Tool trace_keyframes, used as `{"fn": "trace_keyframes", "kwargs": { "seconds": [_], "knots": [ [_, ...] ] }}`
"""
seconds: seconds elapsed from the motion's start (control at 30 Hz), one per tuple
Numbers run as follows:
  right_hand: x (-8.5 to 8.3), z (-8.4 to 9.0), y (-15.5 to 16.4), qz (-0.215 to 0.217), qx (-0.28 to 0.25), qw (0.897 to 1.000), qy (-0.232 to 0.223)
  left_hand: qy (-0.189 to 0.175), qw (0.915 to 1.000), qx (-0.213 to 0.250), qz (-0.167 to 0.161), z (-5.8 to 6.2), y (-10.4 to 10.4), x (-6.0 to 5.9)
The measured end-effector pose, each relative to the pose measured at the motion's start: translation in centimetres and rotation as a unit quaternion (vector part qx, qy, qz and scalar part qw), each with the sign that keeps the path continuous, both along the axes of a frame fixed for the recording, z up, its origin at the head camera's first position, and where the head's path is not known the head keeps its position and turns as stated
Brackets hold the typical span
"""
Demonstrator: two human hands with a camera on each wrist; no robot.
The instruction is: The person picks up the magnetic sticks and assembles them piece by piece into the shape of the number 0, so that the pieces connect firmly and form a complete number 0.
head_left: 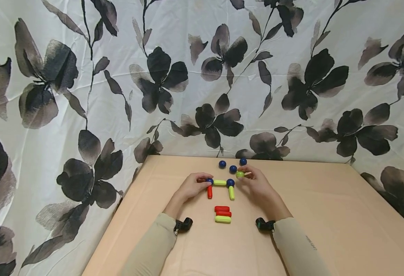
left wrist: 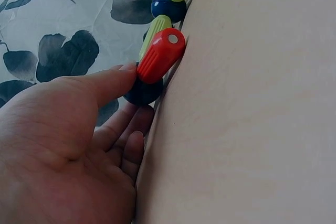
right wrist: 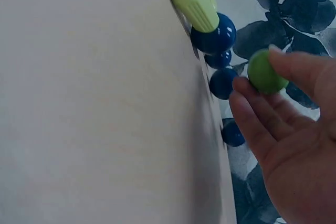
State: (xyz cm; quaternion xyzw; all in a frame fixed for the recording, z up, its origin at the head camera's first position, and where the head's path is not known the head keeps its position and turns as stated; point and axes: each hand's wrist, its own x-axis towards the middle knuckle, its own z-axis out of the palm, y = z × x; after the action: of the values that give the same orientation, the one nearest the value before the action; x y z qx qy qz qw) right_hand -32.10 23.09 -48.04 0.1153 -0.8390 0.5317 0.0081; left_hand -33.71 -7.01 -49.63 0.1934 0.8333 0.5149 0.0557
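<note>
On the tan table (head_left: 326, 214) lies a small frame: a blue ball (head_left: 210, 180) with a red stick (head_left: 209, 191) below it, a yellow-green stick (head_left: 220, 183) across, a second blue ball (head_left: 230, 182) and another yellow-green stick (head_left: 231, 193). My left hand (head_left: 203, 179) pinches the left blue ball (left wrist: 143, 92) between thumb and fingers, beside the red stick (left wrist: 160, 55). To the right of the frame, my right hand (head_left: 245, 175) pinches a green piece (right wrist: 265, 72), just off the second blue ball (right wrist: 214, 34).
Three loose blue balls (head_left: 233, 168) lie behind the frame. Two red sticks (head_left: 222, 211) and a yellow-green stick (head_left: 223, 219) are stacked side by side in front of it. A flower-print cloth (head_left: 84, 96) hangs behind and left of the table.
</note>
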Motion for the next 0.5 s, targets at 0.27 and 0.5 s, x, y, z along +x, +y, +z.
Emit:
{"fn": "trace_keyframes", "kwargs": {
  "seconds": [0.27, 0.5],
  "knots": [
    [0.4, 1.2, 0.3, 0.079, 0.057, 0.995, 0.02, -0.001, 1.0, 0.003, -0.004, -0.2, -0.3, -0.1],
    [0.7, 1.9, -0.1, 0.132, 0.087, 0.987, 0.003, -0.001, 1.0, 0.004, -0.008, 0.0, -0.3, 0.1]
  ]
}}
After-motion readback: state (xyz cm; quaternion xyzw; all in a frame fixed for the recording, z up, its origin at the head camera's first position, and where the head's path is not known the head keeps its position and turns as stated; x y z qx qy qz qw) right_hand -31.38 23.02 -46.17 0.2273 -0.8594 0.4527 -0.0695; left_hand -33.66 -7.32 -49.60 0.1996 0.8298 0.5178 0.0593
